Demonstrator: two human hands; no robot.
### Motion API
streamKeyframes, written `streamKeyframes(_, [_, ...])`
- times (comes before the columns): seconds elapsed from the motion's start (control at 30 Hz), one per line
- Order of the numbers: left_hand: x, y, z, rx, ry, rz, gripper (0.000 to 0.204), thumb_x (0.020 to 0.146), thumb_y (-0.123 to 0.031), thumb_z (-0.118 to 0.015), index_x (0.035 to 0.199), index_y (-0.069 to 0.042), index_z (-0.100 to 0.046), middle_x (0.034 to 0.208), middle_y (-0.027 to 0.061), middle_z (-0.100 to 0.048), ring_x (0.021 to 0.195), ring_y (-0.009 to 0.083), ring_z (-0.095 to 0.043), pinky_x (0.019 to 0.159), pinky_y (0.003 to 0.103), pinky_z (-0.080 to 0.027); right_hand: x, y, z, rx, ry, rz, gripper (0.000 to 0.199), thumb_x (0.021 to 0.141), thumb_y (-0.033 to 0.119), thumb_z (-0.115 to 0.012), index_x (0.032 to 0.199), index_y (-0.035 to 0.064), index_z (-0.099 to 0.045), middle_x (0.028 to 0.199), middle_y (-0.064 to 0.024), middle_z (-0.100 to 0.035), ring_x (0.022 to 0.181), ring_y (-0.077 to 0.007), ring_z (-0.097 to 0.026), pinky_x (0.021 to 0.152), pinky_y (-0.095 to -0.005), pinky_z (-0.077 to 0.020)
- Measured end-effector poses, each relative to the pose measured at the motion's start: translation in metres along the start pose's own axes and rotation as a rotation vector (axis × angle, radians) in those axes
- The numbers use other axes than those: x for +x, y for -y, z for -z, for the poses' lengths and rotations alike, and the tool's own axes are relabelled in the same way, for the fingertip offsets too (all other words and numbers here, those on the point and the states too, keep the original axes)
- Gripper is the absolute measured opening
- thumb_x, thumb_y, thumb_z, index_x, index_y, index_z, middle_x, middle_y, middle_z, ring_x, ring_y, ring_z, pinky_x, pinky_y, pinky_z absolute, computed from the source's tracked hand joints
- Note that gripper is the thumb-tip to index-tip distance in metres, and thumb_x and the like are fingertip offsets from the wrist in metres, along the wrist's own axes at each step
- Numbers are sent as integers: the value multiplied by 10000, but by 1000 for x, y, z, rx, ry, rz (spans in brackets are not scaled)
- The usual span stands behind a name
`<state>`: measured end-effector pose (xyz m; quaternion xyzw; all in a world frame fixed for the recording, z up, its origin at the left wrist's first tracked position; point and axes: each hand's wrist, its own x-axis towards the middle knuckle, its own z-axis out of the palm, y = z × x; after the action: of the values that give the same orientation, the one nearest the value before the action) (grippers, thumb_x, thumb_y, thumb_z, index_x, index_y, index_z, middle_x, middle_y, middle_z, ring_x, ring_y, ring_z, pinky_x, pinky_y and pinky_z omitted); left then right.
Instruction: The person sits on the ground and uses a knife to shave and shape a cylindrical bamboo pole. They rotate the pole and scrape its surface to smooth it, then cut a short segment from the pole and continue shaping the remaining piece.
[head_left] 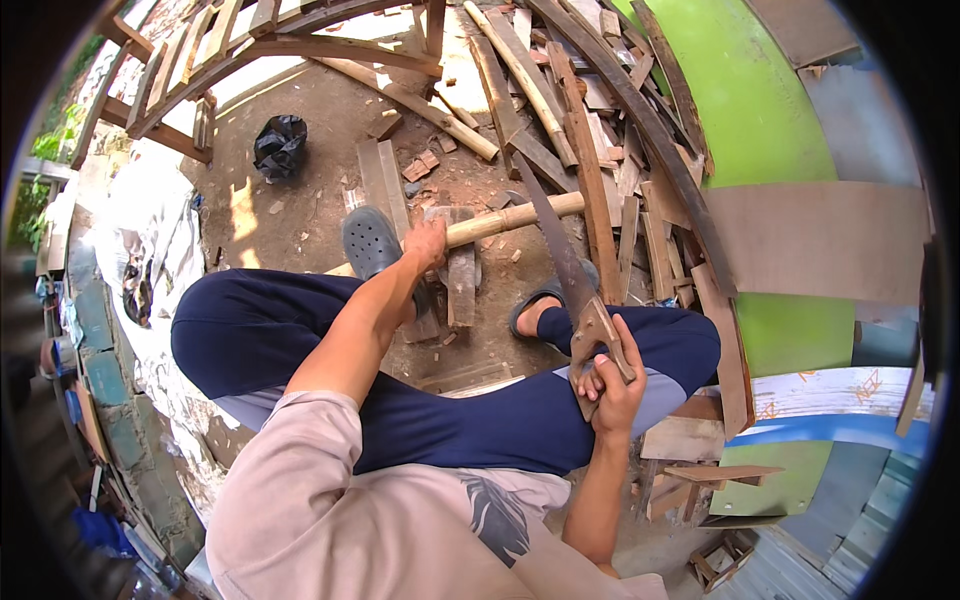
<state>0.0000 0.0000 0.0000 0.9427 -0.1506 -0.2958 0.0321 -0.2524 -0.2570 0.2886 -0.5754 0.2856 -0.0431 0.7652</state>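
Head view shows the left hand (428, 243) gripping a pale round pole (505, 218) lying across wood blocks. Right hand (613, 385) clasps the wooden handle of a handsaw (570, 275), its blade crossing the pole's right part.

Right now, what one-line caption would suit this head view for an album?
Seated person's left hand steadies a pale round pole while the right hand grips a handsaw set across it.
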Motion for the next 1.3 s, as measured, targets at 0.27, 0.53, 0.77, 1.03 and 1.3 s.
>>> streamKeyframes(0.27, [-48, -8, 9, 89, 251, -108, 699, 780, -246, -817, 1371, -33, -509, 1394, 199, -572, 1320, 391, -536, 1044, 501, -513, 3, 0, 6, 87, 42, -30, 600, 933, -38, -502, 1528, -34, -424, 622, 15, -453, 455, -61, -422, 456, -266, -444])
streamKeyframes(0.53, [-31, -6, 4, -268, 176, 20, 951, 886, -641, -512, 1424, 138, -419, 1284, 332, -644, 1201, 451, -632, 1032, 490, -499, 13, -8, 14, 116, 55, -17, 604, 925, -74, -514, 1523, -33, -438, 986, -98, -674, 511, -52, -464, 476, -247, -437])
streamKeyframes(0.77, [32, -34, 2, -498, 214, 244, 1014, 843, -701, -637, 1248, 226, -570, 1183, 354, -679, 1151, 435, -673, 970, 435, -544, 13, -4, 13, 62, -37, -47, 601, 927, -69, -528, 1521, -35, -442, 1013, -108, -678, 520, -52, -466, 482, -241, -433])
streamKeyframes(1.03, [51, -42, -17, -325, 152, 325, 1027, 814, -641, -708, 1341, 212, -487, 1288, 301, -657, 1187, 374, -673, 995, 426, -548, 19, -2, 9, 25, -9, -44, 595, 935, -77, -524, 1522, -41, -435, 1016, -105, -677, 533, -47, -467, 489, -234, -432])
streamKeyframes(1.3, [36, -42, -14, -482, 65, 477, 1057, 831, -693, -670, 1410, 158, -429, 1279, 275, -666, 1199, 395, -659, 1012, 456, -527, 21, 0, -2, -45, -21, -35, 620, 911, -46, -526, 1524, -41, -436, 760, -15, -574, 493, -51, -445, 471, -237, -426])
